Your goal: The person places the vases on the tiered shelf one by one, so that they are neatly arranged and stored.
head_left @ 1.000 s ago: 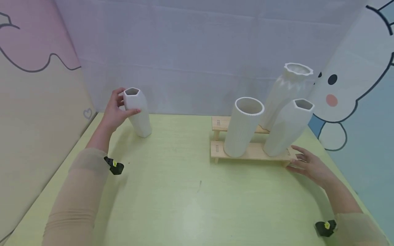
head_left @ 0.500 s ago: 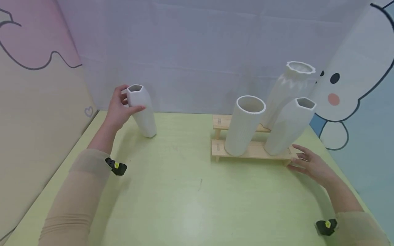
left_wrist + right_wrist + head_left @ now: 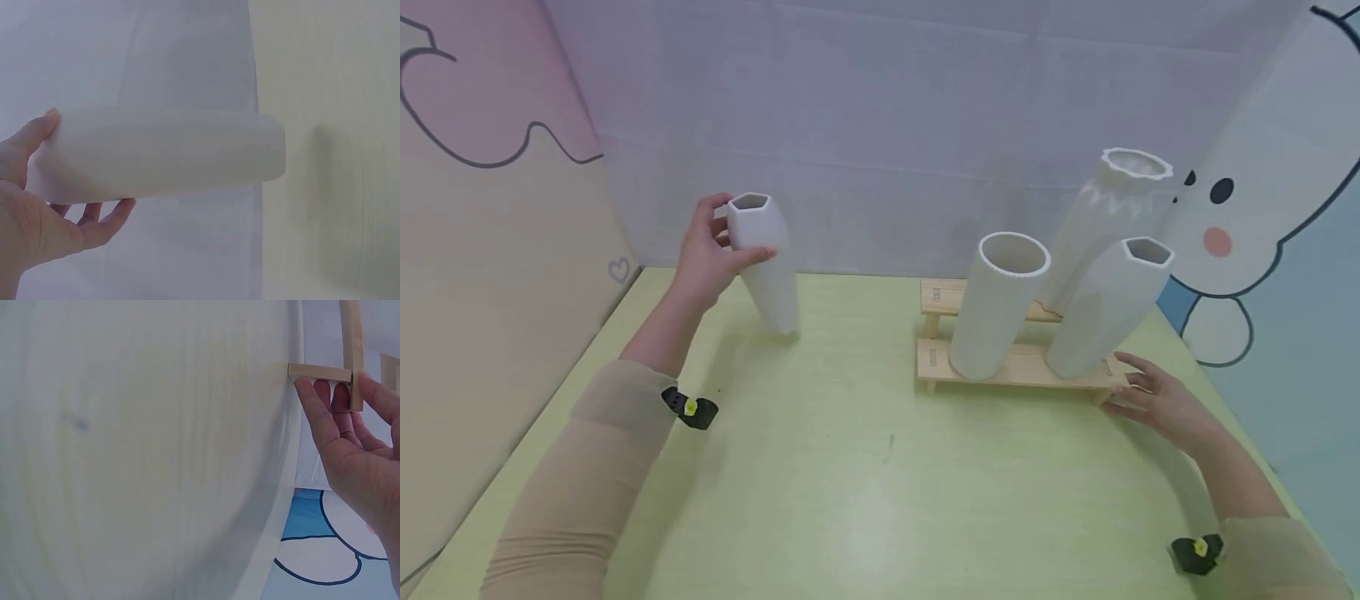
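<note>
My left hand (image 3: pixel 711 254) grips a white faceted vase (image 3: pixel 765 267) near its top, thumb on the front and fingers around the far side. In the left wrist view the base of this vase (image 3: pixel 162 153) hangs apart from its shadow on the table. At the right, my right hand (image 3: pixel 1161 408) holds the end of a two-step wooden stand (image 3: pixel 1026 371). The right wrist view shows the thumb against the shelf board (image 3: pixel 353 356) and the fingers at the leg (image 3: pixel 320 373).
On the stand's lower step are a ribbed cylindrical vase (image 3: pixel 996 308) and another faceted vase (image 3: pixel 1105 312). A taller vase with a scalloped rim (image 3: pixel 1101 221) stands on the back step. The light green table (image 3: pixel 850 483) meets a pale cloth backdrop (image 3: pixel 850 133).
My left hand has moved right and slightly up, carrying the faceted vase with it. The right hand stays at the stand's end. The head view has shifted slightly.
</note>
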The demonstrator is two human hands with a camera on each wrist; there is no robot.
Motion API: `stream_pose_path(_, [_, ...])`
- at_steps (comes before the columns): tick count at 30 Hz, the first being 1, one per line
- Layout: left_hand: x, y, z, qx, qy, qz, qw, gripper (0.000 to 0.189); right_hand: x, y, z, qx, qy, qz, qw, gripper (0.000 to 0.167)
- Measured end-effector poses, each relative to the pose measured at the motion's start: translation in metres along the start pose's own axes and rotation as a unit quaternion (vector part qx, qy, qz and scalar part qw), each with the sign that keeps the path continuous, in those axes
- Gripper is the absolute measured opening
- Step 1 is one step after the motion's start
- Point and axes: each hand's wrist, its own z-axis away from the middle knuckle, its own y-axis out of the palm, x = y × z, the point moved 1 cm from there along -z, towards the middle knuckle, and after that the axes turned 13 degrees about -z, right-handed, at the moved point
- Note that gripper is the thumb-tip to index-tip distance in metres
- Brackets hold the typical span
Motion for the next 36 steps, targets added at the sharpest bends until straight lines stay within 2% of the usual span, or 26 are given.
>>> stream_pose_path(7, [-0.025, 0.002, 0.011, -0.006, 0.009, 0.014, 0.9999, 0.083, 0.001, 0.000, -0.001, 0.005, -0.008, -0.005, 0.9999, 0.076])
stream_pose_path(17, [-0.056, 0.005, 0.022, 0.019, 0.009, 0.032, 0.9993, 0.085, 0.001, 0.001, -0.001, 0.002, 0.002, 0.008, 1.0000, 0.077])
stream_pose_path(24, [-0.078, 0.007, 0.023, 0.023, 0.020, 0.044, 0.9986, 0.083, 0.001, 0.000, -0.001, 0.002, 0.003, 0.013, 0.9999, 0.077])
stream_pose_path(31, [-0.096, 0.008, 0.020, 0.025, 0.046, 0.069, 0.9962, 0.080, 0.001, 0.000, -0.001, 0.005, 0.002, 0.015, 0.9999, 0.077])
stream_pose_path(36, [-0.109, 0.011, 0.018, 0.036, 0.048, 0.083, 0.9947, 0.080, 0.000, -0.001, -0.001, 0.009, -0.001, 0.013, 0.9999, 0.077])
